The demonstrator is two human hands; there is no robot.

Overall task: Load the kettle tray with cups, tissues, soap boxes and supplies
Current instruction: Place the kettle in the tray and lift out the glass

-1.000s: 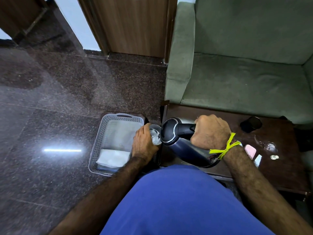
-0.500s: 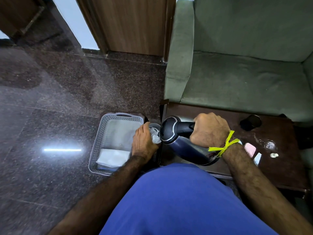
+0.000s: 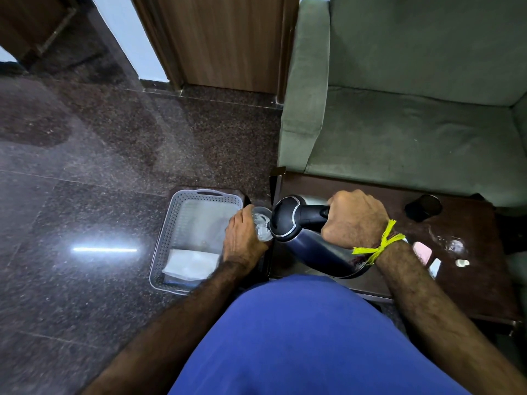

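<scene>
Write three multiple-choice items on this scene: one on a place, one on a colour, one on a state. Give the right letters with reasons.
1. Where is the grey perforated tray?
A. on the sofa
B. on the floor, left of the table
C. on the table

2. What colour is the thread on the right wrist?
A. red
B. white
C. yellow

3. How is the kettle held?
A. tilted, top toward the glass
B. upright on the table
C. lying in the tray

Answers: 1 B, it sits on the dark floor beside the wooden table. 2 C, the thread is yellow. 3 A, the right hand tips it toward the glass in the left hand.
</scene>
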